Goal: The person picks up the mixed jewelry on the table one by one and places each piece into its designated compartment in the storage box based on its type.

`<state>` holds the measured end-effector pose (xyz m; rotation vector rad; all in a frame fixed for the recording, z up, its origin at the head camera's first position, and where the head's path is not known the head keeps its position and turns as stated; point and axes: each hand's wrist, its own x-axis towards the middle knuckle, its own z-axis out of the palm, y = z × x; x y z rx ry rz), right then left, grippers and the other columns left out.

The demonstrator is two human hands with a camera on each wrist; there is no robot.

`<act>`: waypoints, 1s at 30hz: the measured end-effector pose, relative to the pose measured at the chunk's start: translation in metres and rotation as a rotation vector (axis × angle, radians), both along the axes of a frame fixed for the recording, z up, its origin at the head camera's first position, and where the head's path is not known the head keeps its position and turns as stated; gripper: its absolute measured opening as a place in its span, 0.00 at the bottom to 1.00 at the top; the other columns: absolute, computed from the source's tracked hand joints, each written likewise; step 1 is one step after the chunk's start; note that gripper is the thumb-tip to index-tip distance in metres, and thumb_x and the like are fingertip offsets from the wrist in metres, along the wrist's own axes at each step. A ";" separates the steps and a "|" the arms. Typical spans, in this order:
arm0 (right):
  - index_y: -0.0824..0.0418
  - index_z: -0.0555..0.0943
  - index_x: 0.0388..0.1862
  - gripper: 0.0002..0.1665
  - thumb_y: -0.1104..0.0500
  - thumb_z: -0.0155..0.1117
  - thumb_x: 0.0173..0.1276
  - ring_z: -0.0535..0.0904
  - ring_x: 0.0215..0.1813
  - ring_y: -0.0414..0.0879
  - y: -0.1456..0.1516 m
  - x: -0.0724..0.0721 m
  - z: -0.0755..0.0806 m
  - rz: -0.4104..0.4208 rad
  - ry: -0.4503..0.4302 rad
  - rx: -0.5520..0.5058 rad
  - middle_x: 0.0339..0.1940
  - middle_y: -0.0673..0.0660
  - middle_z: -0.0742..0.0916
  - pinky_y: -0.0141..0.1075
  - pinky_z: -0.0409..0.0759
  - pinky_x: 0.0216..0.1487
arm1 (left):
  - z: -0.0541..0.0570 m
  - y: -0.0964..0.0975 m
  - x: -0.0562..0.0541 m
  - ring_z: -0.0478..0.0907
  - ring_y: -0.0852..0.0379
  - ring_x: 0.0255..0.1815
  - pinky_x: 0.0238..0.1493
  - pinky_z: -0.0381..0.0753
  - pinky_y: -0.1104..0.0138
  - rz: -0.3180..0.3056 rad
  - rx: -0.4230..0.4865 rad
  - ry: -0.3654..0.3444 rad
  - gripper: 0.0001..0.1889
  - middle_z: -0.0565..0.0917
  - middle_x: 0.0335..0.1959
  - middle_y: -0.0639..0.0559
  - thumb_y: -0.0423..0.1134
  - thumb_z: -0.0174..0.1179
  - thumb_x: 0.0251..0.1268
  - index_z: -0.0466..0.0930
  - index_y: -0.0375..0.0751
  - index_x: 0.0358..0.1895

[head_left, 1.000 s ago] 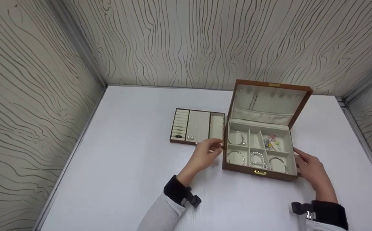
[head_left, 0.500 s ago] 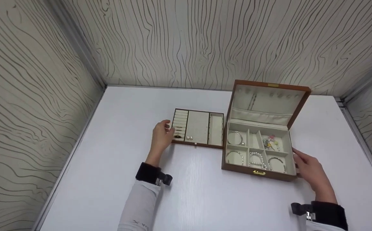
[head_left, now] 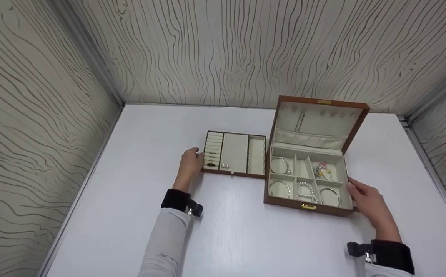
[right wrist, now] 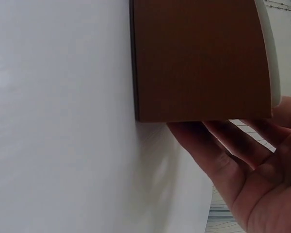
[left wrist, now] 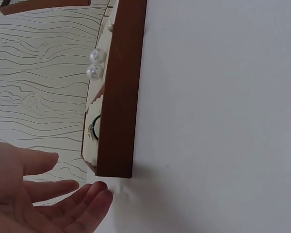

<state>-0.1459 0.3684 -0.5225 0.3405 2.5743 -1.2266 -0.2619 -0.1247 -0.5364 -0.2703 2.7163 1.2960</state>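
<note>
The jewelry box (head_left: 307,207) stands with its lid (head_left: 319,100) raised, brown outside and cream inside. Bracelets lie in its compartments, among them a pearl bracelet (head_left: 312,197) and a colourful beaded one (head_left: 322,169). My right hand (head_left: 371,202) rests against the box's right side, straight fingers on the wall and thumb at the rim. Left of the box lies a shallow jewelry tray (head_left: 237,154) with ring rolls and pearl earrings (head_left: 225,166). My left hand (head_left: 190,165) is at the tray's left end; in the left wrist view its relaxed fingers (left wrist: 94,206) hold nothing.
Both things sit on a white table (head_left: 223,231), the tray right beside the box. Behind the table stands a wood-grain patterned wall (head_left: 207,54), with another wall (head_left: 27,134) at the left. A thin chain (head_left: 299,122) hangs inside the lid.
My left hand has left the gap between tray and box and moved left to the tray's far end. My right hand has stayed at the box's right side.
</note>
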 end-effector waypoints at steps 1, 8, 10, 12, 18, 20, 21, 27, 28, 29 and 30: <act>0.64 0.55 0.77 0.41 0.37 0.39 0.78 0.74 0.60 0.66 0.000 0.000 0.000 0.003 0.001 0.004 0.68 0.78 0.66 0.36 0.82 0.40 | 0.000 0.000 -0.001 0.75 0.41 0.59 0.58 0.75 0.53 -0.004 0.000 -0.006 0.22 0.78 0.56 0.32 0.38 0.50 0.76 0.70 0.25 0.64; 0.64 0.56 0.77 0.40 0.38 0.40 0.78 0.75 0.60 0.65 -0.001 -0.002 0.000 0.006 0.015 0.012 0.67 0.77 0.69 0.36 0.81 0.41 | -0.003 0.002 -0.009 0.79 0.44 0.52 0.50 0.80 0.56 -0.023 -0.052 -0.041 0.20 0.80 0.54 0.35 0.37 0.49 0.75 0.74 0.27 0.61; 0.64 0.56 0.77 0.41 0.38 0.40 0.78 0.75 0.59 0.64 -0.001 -0.002 0.000 0.006 0.013 0.002 0.67 0.78 0.69 0.36 0.81 0.40 | -0.003 0.001 -0.010 0.80 0.45 0.49 0.47 0.81 0.56 -0.020 -0.056 -0.050 0.18 0.81 0.53 0.35 0.36 0.48 0.75 0.76 0.27 0.59; 0.64 0.55 0.77 0.41 0.38 0.40 0.78 0.74 0.60 0.65 -0.002 -0.002 0.001 0.004 0.002 -0.011 0.68 0.78 0.67 0.36 0.82 0.41 | -0.004 0.000 -0.011 0.80 0.45 0.47 0.45 0.81 0.56 -0.019 -0.064 -0.056 0.17 0.82 0.52 0.35 0.34 0.49 0.73 0.78 0.27 0.56; 0.64 0.54 0.78 0.41 0.38 0.40 0.78 0.72 0.62 0.66 -0.002 -0.002 0.002 -0.003 -0.015 -0.015 0.70 0.78 0.64 0.36 0.82 0.42 | -0.008 -0.004 -0.010 0.81 0.44 0.45 0.45 0.81 0.56 -0.025 -0.059 -0.063 0.14 0.83 0.47 0.36 0.34 0.55 0.71 0.80 0.27 0.52; 0.64 0.54 0.78 0.41 0.38 0.39 0.78 0.72 0.62 0.66 -0.002 -0.002 0.002 -0.003 -0.018 -0.018 0.70 0.79 0.63 0.36 0.82 0.41 | -0.009 -0.004 -0.010 0.81 0.45 0.45 0.45 0.81 0.57 -0.023 -0.061 -0.062 0.14 0.83 0.46 0.37 0.35 0.56 0.71 0.80 0.27 0.51; 0.64 0.54 0.78 0.41 0.38 0.40 0.78 0.72 0.61 0.66 -0.002 -0.002 0.001 -0.004 -0.017 -0.016 0.70 0.79 0.64 0.36 0.82 0.41 | -0.009 -0.004 -0.010 0.81 0.46 0.44 0.44 0.80 0.57 -0.022 -0.066 -0.060 0.14 0.83 0.46 0.38 0.35 0.56 0.71 0.81 0.28 0.50; 0.62 0.54 0.78 0.42 0.36 0.40 0.77 0.76 0.59 0.61 -0.001 -0.001 -0.001 -0.020 -0.020 -0.010 0.69 0.78 0.66 0.36 0.82 0.40 | -0.004 0.000 -0.010 0.79 0.51 0.31 0.32 0.79 0.60 -0.040 -0.165 -0.018 0.12 0.85 0.38 0.43 0.34 0.56 0.70 0.84 0.31 0.47; 0.61 0.54 0.78 0.42 0.36 0.40 0.77 0.76 0.58 0.61 0.000 -0.001 -0.001 -0.024 -0.022 -0.012 0.69 0.77 0.67 0.36 0.82 0.39 | -0.004 0.000 -0.010 0.78 0.52 0.30 0.30 0.78 0.61 -0.041 -0.177 -0.017 0.12 0.85 0.37 0.43 0.34 0.55 0.70 0.85 0.31 0.46; 0.61 0.54 0.78 0.42 0.36 0.40 0.77 0.77 0.57 0.60 0.000 -0.001 -0.002 -0.028 -0.024 -0.013 0.69 0.77 0.67 0.36 0.82 0.39 | -0.003 0.001 -0.009 0.77 0.53 0.28 0.29 0.77 0.61 -0.040 -0.182 -0.017 0.11 0.85 0.35 0.44 0.34 0.55 0.69 0.85 0.32 0.45; 0.61 0.54 0.78 0.42 0.36 0.40 0.77 0.77 0.56 0.59 -0.001 -0.001 -0.002 -0.030 -0.026 -0.017 0.69 0.77 0.67 0.37 0.82 0.39 | -0.003 0.002 -0.009 0.76 0.53 0.27 0.28 0.76 0.62 -0.035 -0.187 -0.017 0.11 0.84 0.34 0.44 0.34 0.55 0.69 0.85 0.32 0.44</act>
